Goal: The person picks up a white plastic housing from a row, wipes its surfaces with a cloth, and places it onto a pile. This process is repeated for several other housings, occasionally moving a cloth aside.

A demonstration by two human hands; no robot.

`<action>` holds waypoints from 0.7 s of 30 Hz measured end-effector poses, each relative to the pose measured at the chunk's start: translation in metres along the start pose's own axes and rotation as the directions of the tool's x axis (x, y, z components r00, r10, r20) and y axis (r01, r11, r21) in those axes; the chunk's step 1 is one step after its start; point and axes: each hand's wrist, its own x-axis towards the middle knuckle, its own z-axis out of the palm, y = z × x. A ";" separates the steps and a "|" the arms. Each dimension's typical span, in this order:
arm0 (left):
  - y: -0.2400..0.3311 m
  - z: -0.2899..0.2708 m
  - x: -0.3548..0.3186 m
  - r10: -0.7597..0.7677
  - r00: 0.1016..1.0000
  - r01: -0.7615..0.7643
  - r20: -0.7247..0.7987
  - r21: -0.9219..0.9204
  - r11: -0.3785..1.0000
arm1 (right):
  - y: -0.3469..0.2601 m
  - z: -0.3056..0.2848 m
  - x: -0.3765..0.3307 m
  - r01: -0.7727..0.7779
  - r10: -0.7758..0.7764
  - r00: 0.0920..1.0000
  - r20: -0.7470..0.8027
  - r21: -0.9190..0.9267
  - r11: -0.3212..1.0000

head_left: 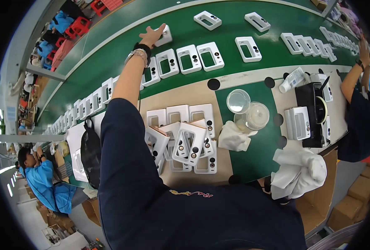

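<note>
My left hand [151,36] reaches far forward over the green belt with its fingers spread. Its thumb side is against or just above a white plastic housing [165,37]; whether it touches cannot be told. Below the wrist stands a row of similar white housings [188,59], each a frame with a rectangular opening and dark round spots. Near my chest lies a heap of such housings [189,143], stacked and tilted over each other. Beside a crumpled white cloth [299,175] at lower right, a bit of skin and a dark band show; I cannot make out my right hand there.
Two clear round containers [256,116] and a white rag [235,136] are right of the heap. Farther right are a white bottle [292,80], a black tape dispenser [312,112] and a co-worker's arm [354,79]. A black bag [90,154] lies at left.
</note>
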 end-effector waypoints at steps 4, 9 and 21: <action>-0.014 -0.016 -0.025 0.132 0.966 -0.200 0.221 0.320 0.926 | 0.031 0.019 -0.020 -0.002 -0.034 0.902 -0.430 -0.083 0.997; -0.018 -0.026 -0.070 0.305 0.828 -0.540 0.470 0.527 0.656 | 0.014 0.044 0.026 -0.164 0.105 0.871 -0.480 -0.083 0.983; -0.006 -0.003 -0.077 0.233 0.882 -0.451 0.410 0.589 0.671 | -0.029 0.053 0.011 -0.248 0.202 0.959 -0.199 -0.243 0.938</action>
